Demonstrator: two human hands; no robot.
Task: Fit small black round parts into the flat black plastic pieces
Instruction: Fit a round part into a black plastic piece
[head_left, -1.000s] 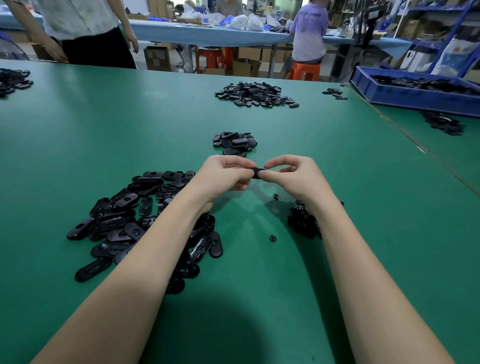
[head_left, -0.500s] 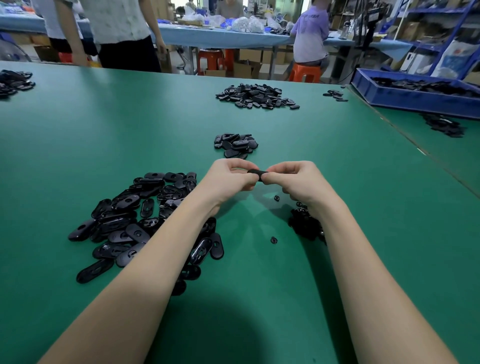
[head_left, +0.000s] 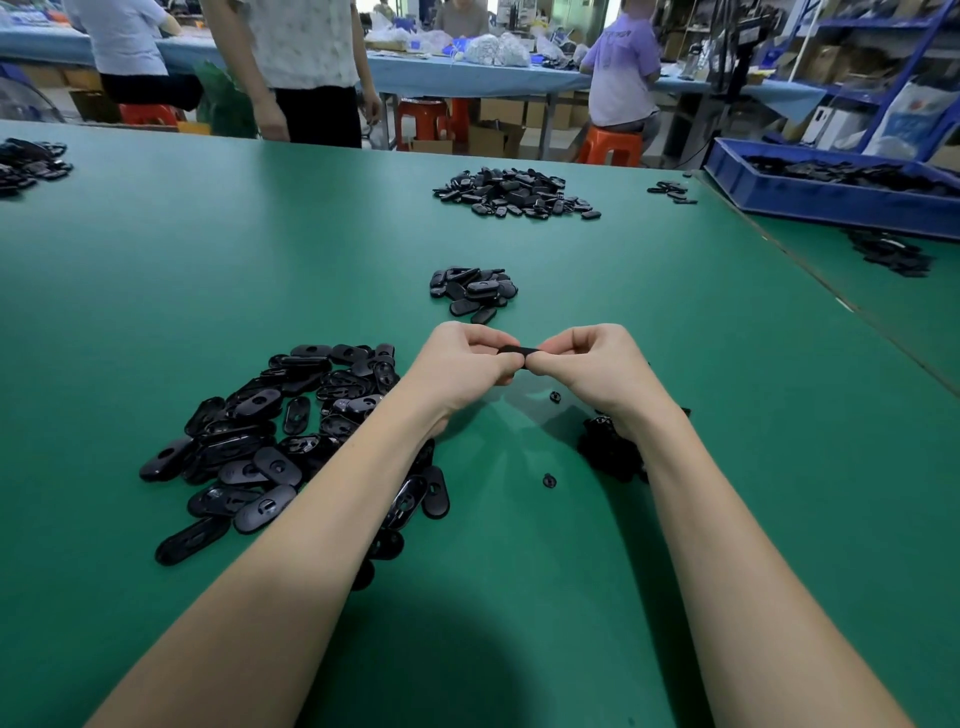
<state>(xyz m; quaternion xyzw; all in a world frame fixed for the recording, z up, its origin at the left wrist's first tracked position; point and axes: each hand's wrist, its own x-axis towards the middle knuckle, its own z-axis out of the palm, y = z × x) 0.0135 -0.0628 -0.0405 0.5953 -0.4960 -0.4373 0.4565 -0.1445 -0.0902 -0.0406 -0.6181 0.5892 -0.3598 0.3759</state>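
My left hand (head_left: 462, 364) and my right hand (head_left: 597, 364) meet above the green table (head_left: 727, 467), both pinching one flat black plastic piece (head_left: 517, 349) between their fingertips. Most of that piece is hidden by my fingers. A large heap of flat black pieces (head_left: 291, 431) lies under and left of my left forearm. A small dark pile of round parts (head_left: 610, 452) sits under my right wrist. Two loose round parts (head_left: 549, 480) (head_left: 555, 397) lie on the table between my arms.
A small pile of flat pieces (head_left: 472, 291) lies just beyond my hands, a bigger one (head_left: 514, 192) farther back. A blue tray (head_left: 831, 192) of black parts stands at the right. People stand and sit beyond the table's far edge.
Both hands have stayed together on the piece and shifted slightly. The standing person at the far edge has walked to the right.
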